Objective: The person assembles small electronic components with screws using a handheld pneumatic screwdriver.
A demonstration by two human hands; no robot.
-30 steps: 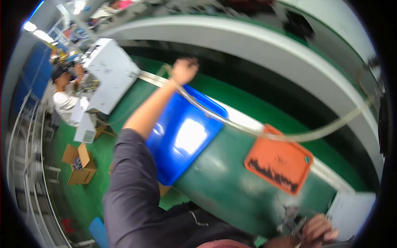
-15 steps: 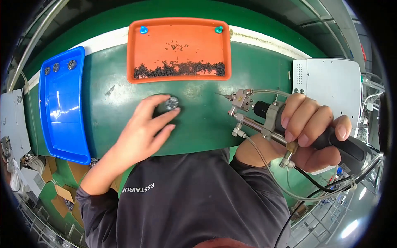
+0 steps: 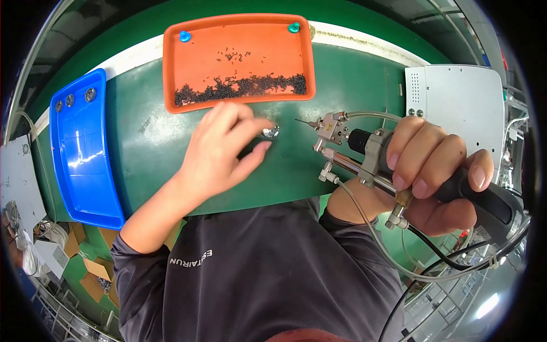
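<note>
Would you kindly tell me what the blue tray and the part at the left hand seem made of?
Blue tray: probably glossy moulded plastic, given its bright highlights and rounded rim. Part: likely shiny metal, judging by its silvery glints, though coated plastic is possible.

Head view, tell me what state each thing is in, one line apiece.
Left hand, fingers bent, fingertips at the small shiny part; grip unclear.
Right hand, closed around the black-handled tool.
Black-handled tool, held, needle tip pointing left, apart from the small shiny part.
Orange tray, holding loose black pieces, mostly heaped along its near side.
Blue tray, three round parts at its far end.
Cardboard box, flaps open.
</note>
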